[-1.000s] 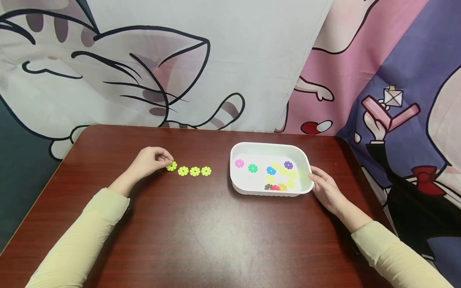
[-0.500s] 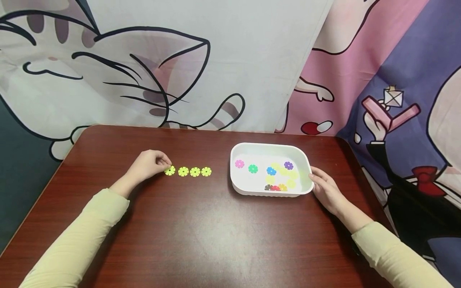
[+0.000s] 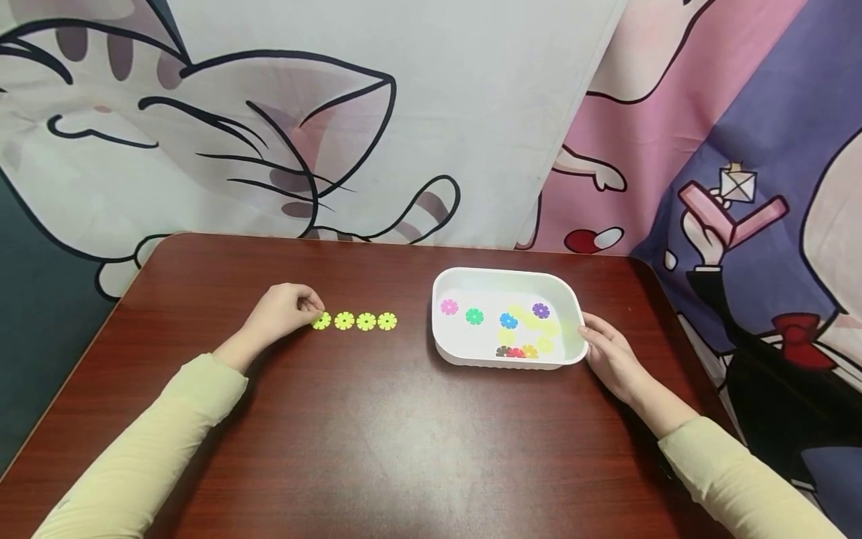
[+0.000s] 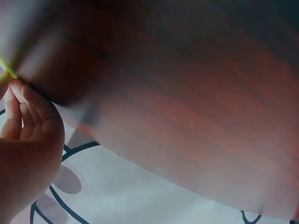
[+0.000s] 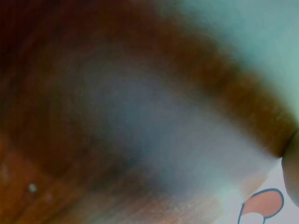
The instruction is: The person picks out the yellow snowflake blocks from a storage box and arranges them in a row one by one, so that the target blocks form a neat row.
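My left hand (image 3: pixel 283 311) pinches a yellow-green flower-shaped disc (image 3: pixel 322 321) by its left side, at the left end of a row on the table. Three matching discs (image 3: pixel 366 322) lie to its right in the same line, with small gaps between them. In the left wrist view, the pinched disc (image 4: pixel 8 69) shows edge-on between thumb and finger. My right hand (image 3: pixel 611 355) grips the right rim of a white plastic tray (image 3: pixel 465 348). Inside the tray lie pink (image 3: pixel 449 307), green (image 3: pixel 474 317), blue, purple, dark, red, orange and pale yellow flower discs.
Everything stands on a dark red-brown wooden table (image 3: pixel 377 434) with rounded far corners. Cartoon-printed cloth (image 3: pixel 512 112) hangs right behind its far edge. The right wrist view is mostly blurred.
My left hand has brought the pinched disc slightly toward me, level with the other three discs in the row. My right hand and the tray have stayed in place.
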The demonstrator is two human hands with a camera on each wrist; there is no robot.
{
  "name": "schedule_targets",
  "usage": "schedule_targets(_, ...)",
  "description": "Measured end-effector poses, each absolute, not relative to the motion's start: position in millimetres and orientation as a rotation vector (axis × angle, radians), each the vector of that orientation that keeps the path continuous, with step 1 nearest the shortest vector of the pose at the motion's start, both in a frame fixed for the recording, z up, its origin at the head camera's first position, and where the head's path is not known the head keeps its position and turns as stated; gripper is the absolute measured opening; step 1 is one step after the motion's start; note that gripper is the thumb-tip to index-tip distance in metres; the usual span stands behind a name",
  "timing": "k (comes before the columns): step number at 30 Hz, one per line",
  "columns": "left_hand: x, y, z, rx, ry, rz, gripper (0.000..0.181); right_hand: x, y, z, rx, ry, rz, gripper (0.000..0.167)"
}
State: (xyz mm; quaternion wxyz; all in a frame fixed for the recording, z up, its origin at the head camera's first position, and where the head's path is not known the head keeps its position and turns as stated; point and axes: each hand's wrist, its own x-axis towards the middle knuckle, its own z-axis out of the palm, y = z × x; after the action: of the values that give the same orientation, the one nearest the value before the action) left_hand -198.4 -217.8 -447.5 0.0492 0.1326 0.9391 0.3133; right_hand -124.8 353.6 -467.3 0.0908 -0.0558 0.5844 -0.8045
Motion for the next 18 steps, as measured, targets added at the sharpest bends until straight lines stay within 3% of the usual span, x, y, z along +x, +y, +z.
schedule_targets(18,-201.6,-218.1,-446.9,0.359,2.830,0.979,0.009,-124.6,353.9,-466.7,-0.187,1.719,-2.400,0.035)
